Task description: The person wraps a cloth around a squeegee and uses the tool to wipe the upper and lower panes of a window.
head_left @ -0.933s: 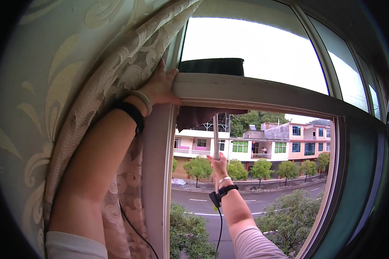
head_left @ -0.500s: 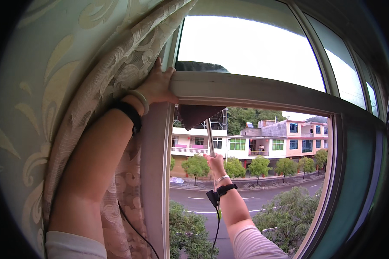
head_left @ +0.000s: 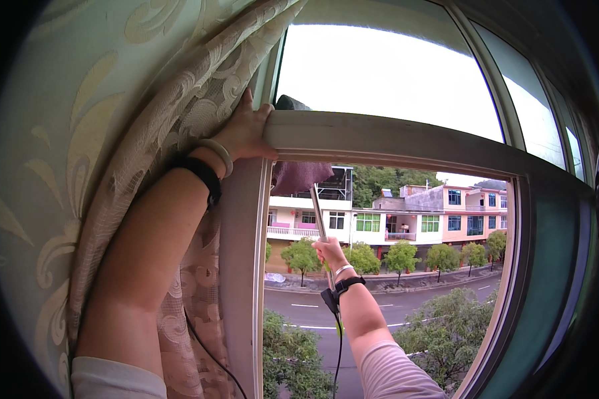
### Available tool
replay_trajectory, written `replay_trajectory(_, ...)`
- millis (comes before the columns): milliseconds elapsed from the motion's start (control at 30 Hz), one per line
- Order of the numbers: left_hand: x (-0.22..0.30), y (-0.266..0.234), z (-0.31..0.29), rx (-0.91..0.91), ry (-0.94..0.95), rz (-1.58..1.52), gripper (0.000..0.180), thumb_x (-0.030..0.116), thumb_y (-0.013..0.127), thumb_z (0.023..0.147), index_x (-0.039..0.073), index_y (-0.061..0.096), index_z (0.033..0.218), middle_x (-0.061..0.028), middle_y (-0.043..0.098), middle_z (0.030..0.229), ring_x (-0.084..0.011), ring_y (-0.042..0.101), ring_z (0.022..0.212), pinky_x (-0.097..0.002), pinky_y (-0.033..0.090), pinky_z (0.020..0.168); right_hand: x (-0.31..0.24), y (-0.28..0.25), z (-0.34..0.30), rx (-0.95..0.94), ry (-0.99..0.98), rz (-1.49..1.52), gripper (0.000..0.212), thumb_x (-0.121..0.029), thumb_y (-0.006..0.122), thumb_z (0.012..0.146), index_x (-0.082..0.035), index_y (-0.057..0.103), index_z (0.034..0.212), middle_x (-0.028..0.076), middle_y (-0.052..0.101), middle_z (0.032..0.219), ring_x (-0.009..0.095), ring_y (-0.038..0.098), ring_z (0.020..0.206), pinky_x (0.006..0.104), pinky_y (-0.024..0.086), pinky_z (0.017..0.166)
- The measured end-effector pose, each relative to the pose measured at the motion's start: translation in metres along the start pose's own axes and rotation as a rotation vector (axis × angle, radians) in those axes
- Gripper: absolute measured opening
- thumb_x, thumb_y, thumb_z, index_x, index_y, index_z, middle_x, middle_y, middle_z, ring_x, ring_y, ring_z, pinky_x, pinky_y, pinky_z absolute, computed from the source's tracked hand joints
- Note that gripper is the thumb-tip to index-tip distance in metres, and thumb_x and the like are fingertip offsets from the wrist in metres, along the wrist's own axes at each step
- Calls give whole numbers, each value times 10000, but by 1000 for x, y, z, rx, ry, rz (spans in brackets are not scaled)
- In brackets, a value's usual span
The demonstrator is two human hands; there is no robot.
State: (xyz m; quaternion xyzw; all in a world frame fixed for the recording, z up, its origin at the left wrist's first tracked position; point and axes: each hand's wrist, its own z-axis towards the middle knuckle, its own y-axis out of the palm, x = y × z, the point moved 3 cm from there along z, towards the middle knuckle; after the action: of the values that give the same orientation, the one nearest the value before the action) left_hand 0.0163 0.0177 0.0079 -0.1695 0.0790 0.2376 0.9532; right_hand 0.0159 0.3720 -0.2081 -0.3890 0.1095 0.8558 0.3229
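My left hand (head_left: 246, 133) grips the left end of the window's horizontal crossbar (head_left: 406, 143), next to the patterned lace curtain (head_left: 146, 120) it pushes aside. A pale bangle and a black band sit on that wrist. My right hand (head_left: 331, 253) reaches out through the lower opening and is shut on a thin metal pole (head_left: 317, 214). The pole leads up to a dark flat cleaning pad (head_left: 301, 174) that lies against the outside of the glass, behind the crossbar's left part. A black wrist strap with a cable hangs from my right wrist.
The vertical window post (head_left: 239, 279) stands between my arms. The green-tinted right sash (head_left: 552, 266) frames the opening. Outside, far below, are a road, treetops and several low buildings. Bright sky fills the upper pane (head_left: 393, 73).
The pad has slid left along the glass toward the window's left corner, and the pole now leans left. My left hand keeps its hold on the crossbar.
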Motion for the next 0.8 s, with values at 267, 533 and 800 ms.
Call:
replay_trajectory(267,2,-3,0,-42,-48,19,1031,389,820,495,40,333,1334,-391,13,1393,-469,9,1336,-388,133,1112,-12,7,-13,403,-106,-269,207,-88,614,730,-89,497,560,-30,451,471,67,398,378,238,277,343)
replay_trajectory(533,0,-1,1,-17,-35,11,1043,397,814,488,24,335,1337,-386,13,1395,-471,29,1334,-375,134,1111,-9,-5,-38,133,-96,205,216,-22,570,781,-85,470,600,-24,417,466,70,375,370,238,288,357)
replay_trajectory(800,4,-4,1,-49,-34,-14,1056,390,817,484,26,324,1343,-384,-12,1398,-475,6,1333,-378,118,1113,-1,-6,-27,386,-195,-200,186,-92,611,745,-53,533,581,-8,500,498,88,462,418,250,342,401)
